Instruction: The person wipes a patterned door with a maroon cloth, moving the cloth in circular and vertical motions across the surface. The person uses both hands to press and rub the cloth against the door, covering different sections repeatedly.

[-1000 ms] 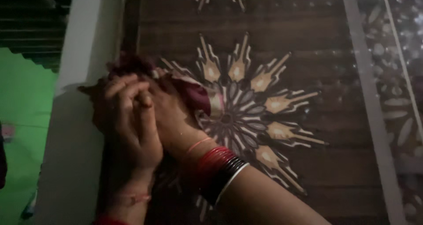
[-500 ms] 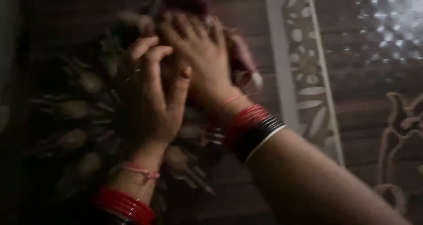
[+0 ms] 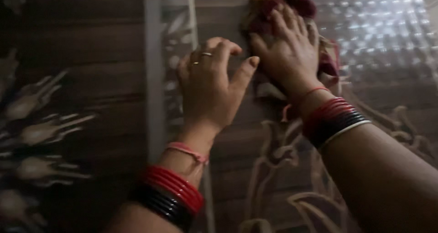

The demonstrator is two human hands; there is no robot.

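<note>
My right hand (image 3: 289, 50) presses a crumpled dark red and tan cloth (image 3: 283, 2) flat against a dark brown patterned wooden surface (image 3: 91, 68), fingers spread over the cloth. My left hand (image 3: 210, 84) rests just to the left of it, fingers curled against the surface, a ring on one finger, thumb almost touching the right hand. It holds nothing. Both wrists carry red and black bangles and a thin thread.
A pale vertical strip (image 3: 153, 73) with a leaf-patterned band beside it runs down the surface left of my hands. A starburst inlay (image 3: 36, 132) shows at the far left. A shiny dotted panel (image 3: 388, 27) lies at the upper right, and curved pale inlay lines (image 3: 273, 178) below.
Both hands and the cloth have slid rightward across the surface, from the starburst inlay past the pale strip. My left hand has come off the cloth and right hand.
</note>
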